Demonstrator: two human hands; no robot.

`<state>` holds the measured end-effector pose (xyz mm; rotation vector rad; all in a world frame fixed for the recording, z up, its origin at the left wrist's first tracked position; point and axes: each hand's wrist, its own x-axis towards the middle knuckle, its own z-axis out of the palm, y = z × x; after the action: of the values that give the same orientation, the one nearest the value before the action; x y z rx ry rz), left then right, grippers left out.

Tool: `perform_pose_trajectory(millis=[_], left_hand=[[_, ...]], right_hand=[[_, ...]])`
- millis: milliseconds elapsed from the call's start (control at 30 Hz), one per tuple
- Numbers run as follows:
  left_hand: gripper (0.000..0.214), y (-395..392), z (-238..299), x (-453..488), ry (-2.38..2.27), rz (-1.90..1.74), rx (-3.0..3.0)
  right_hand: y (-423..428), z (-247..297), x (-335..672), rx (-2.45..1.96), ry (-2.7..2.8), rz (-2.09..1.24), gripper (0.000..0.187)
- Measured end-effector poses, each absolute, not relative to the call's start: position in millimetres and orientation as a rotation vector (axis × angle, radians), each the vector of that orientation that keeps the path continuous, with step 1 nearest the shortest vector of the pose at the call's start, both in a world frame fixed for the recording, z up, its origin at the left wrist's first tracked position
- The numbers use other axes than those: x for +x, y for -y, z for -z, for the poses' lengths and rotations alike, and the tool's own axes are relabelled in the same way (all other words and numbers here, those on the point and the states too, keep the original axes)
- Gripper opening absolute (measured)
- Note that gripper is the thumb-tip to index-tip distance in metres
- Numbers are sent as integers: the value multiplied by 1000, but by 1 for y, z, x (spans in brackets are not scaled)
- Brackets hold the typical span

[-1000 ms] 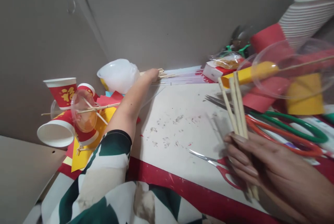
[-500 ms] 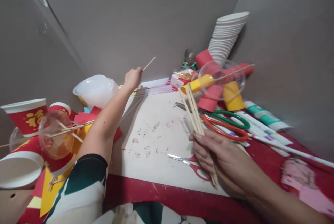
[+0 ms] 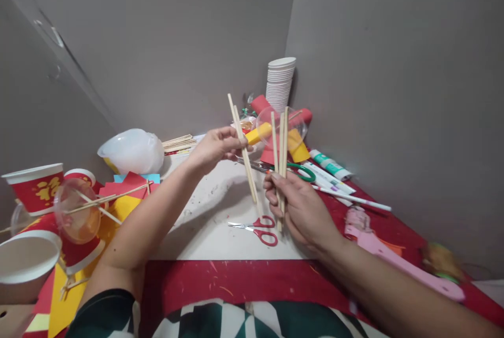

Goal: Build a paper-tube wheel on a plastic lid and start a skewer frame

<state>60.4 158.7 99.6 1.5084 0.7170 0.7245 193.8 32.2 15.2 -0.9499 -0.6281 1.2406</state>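
My left hand (image 3: 214, 147) is closed around two wooden sticks (image 3: 243, 151), held slanted above the white board (image 3: 205, 228). A little to their right, my right hand (image 3: 297, 207) grips a bundle of wooden sticks (image 3: 280, 154) that stand nearly upright. The two hands are close together over the board, the stick bundles a short gap apart. Red-handled scissors (image 3: 258, 229) lie on the board just below both hands. A pile of spare sticks (image 3: 179, 143) rests at the back by the wall.
Red printed paper cups (image 3: 37, 188) and a clear cup pierced by sticks (image 3: 76, 212) crowd the left. A white plastic bag (image 3: 134, 150), stacked white cups (image 3: 280, 82), red and yellow paper rolls (image 3: 295, 144), tubes (image 3: 329, 166) and a pink glue gun (image 3: 378, 249) ring the board.
My left hand has drawn back from the stick pile at the wall with sticks in it and come to the middle beside my right hand. The view has swung right and back.
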Motion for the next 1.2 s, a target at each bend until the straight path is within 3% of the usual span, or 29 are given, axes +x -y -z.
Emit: perform_pose_trajectory(millis=[667, 1000, 1200], left_hand=[[26, -80, -38, 51, -794, -854, 1202], [14, -143, -25, 13, -1415, -1073, 1428], [27, -133, -30, 14, -1434, -1131, 1528]], right_hand=[[-19, -8, 185, -959, 874, -1461, 35], [-15, -17, 190, -885, 713, -1627, 15], [-9, -17, 185, -830, 662, -1703, 16]])
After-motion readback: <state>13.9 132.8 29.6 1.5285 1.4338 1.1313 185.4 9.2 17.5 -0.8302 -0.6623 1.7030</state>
